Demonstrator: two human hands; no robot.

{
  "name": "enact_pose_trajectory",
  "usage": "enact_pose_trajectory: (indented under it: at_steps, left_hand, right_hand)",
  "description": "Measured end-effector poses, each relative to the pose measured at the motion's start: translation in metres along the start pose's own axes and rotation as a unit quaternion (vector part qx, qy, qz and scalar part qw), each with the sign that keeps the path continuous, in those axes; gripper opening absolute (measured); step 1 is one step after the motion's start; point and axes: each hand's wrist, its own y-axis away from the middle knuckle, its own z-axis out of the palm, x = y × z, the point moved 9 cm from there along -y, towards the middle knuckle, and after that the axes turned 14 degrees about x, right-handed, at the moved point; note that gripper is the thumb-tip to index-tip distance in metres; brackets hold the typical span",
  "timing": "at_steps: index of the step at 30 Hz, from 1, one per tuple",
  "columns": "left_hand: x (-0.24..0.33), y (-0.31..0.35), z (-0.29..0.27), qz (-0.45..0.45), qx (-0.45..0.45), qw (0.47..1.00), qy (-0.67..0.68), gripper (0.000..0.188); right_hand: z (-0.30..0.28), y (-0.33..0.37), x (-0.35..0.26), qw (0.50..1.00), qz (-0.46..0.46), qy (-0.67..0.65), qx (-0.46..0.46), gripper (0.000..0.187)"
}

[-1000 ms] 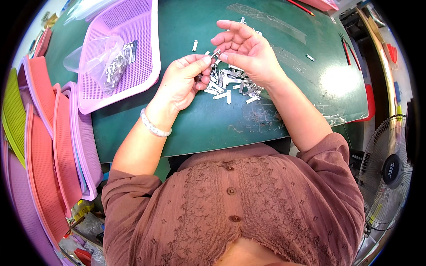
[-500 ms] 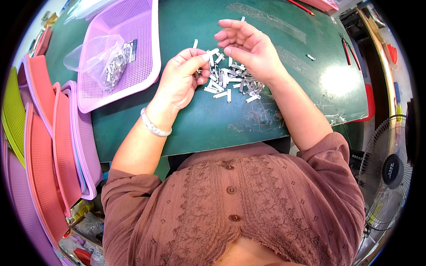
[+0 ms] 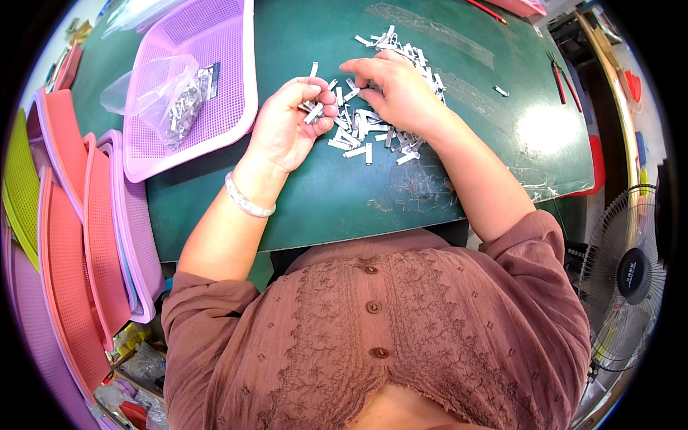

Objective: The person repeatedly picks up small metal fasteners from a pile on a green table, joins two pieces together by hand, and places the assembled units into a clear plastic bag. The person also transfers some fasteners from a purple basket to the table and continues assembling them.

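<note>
In the half-curled fingers of my left hand (image 3: 278, 132) lie a few small silvery metal clips (image 3: 313, 111); a white bangle sits on that wrist. My right hand (image 3: 405, 93) is over a loose pile of the same metal pieces (image 3: 365, 125), palm down. Its index finger reaches out and the thumb bends below it, with a gap between them and no piece visible in the grip. The hand and forearm cover part of the pile. Beyond my left fingertips one lone piece (image 3: 314, 69) lies on the green tabletop (image 3: 308, 208).
To the left stands a purple mesh basket (image 3: 190, 154) holding an open plastic bag (image 3: 183, 107) of metal pieces. Stacked coloured baskets (image 3: 72, 236) rise beside the table. Red-handled pliers (image 3: 560, 82), a red pen (image 3: 487, 11) and a fan (image 3: 623, 279) are on the right.
My right hand has come down and nearer onto the pile, uncovering more pieces behind it. My left hand has turned and loosened, so the pieces in it now show.
</note>
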Motion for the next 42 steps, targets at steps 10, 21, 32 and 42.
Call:
enact_pose_trajectory:
  at_steps: [10, 21, 32, 42]
  left_hand:
    - [-0.002, 0.000, -0.004, 0.028, 0.055, 0.994, -0.091, 0.012]
    - [-0.003, 0.006, 0.005, 0.040, 0.053, 0.980, -0.189, 0.020]
    - [-0.003, 0.009, 0.010, 0.037, 0.013, 0.986, -0.164, 0.013]
    - [-0.004, 0.008, 0.008, 0.034, 0.021, 0.985, -0.169, 0.023]
  right_hand:
    - [-0.004, 0.001, 0.015, 0.974, 0.128, -0.188, 0.004, 0.037]
    - [0.003, 0.007, 0.021, 0.855, 0.304, -0.419, -0.032, 0.039]
    - [0.008, 0.009, 0.023, 0.791, 0.328, -0.515, -0.040, 0.040]
    - [0.011, 0.009, 0.018, 0.776, 0.315, -0.543, -0.057, 0.039]
